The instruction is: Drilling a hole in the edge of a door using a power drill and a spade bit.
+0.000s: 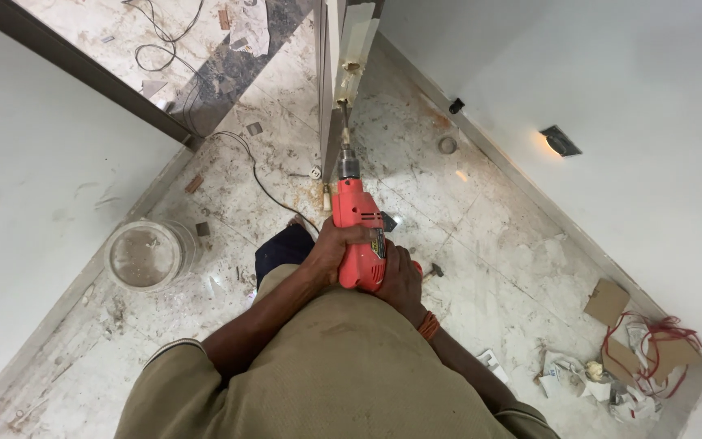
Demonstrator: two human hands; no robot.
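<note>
At the door's [331, 97] edge the red drill [357, 232] stands level, bit in the wood, left hand [331, 250] and right hand [400, 280] both clenched round its rear body, a stiff, likely weighty tool best gripped there, cord [257, 175] trailing across the dusty floor [489, 219].

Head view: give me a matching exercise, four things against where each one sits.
Things:
1. red power drill
2. clear plastic tub
3. cardboard scraps with red wire
4. black cable

Places:
A. on the floor along the left wall
B. in the floor corner at lower right
C. gripped by the left hand and right hand, bit at the door edge
D. trailing across the floor from the doorway

Pairs: 1-C, 2-A, 3-B, 4-D
</note>
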